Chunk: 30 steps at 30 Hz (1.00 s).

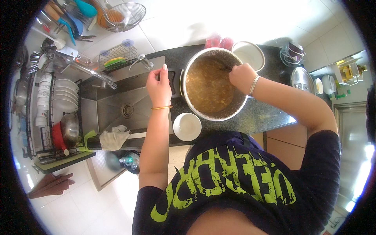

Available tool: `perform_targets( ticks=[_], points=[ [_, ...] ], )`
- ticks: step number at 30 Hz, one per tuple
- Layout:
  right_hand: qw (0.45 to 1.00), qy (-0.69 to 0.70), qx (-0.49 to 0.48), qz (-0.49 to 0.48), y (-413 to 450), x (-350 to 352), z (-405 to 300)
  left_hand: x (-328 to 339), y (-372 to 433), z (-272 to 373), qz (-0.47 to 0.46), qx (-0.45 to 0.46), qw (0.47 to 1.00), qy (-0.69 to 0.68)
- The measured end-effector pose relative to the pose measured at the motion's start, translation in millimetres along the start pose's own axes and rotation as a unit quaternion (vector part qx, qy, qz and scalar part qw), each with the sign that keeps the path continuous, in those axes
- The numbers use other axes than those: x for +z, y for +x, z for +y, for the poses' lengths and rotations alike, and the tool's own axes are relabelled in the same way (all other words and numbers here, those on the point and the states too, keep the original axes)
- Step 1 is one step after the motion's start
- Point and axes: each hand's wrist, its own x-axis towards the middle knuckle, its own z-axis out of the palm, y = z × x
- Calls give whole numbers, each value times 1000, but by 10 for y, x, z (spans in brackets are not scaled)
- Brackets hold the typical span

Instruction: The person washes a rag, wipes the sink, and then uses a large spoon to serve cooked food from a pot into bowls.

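A large metal pot (246,101) stands on the dark stone counter, with brown, chunky soup (208,88) inside. My right hand (242,77) is closed at the pot's right inner wall. A thin dark utensil shows beside its fingers; most of it is hidden by the hand and the soup. My left hand (159,85) is raised to the left of the pot, over the sink's right side. Its fingers are curled towards the thumb, and nothing can be seen in them. Just below the pot sits a white bowl (187,127).
Left of the pot lies a steel sink (113,101) with a faucet (94,73); a pale cloth (115,137) hangs over its front edge. A dish rack (53,117) holds plates and a red-handled pan. Behind the pot are a white container (249,55) and red items in plastic (218,42). A metal lid (302,80) lies right.
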Motion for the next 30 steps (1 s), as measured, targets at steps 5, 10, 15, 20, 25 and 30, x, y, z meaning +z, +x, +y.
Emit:
perform_targets(
  ticks=[5, 10, 15, 20, 25, 30],
  points=[
    [988, 41, -143, -49, -53, -154, 123, -15, -9, -48, 6, 5, 1000, -18],
    [978, 133, -112, -115, -109, -46, 21, -37, -21, -57, 8, -8, 1000, -30],
    [964, 249, -66, -71, -150, 284, -141, -43, -81, 8, 9, -5, 1000, -19],
    [931, 362, -41, -6, -70, 367, -376, -85, -84, -12, 8, -45, 996, -78],
    [911, 405, -22, 74, 38, 432, -529, -109, -46, -67, 17, -57, 997, -58],
    [897, 438, 24, 65, 88, 351, -499, -138, 13, -162, 27, -50, 996, -72]
  ],
)
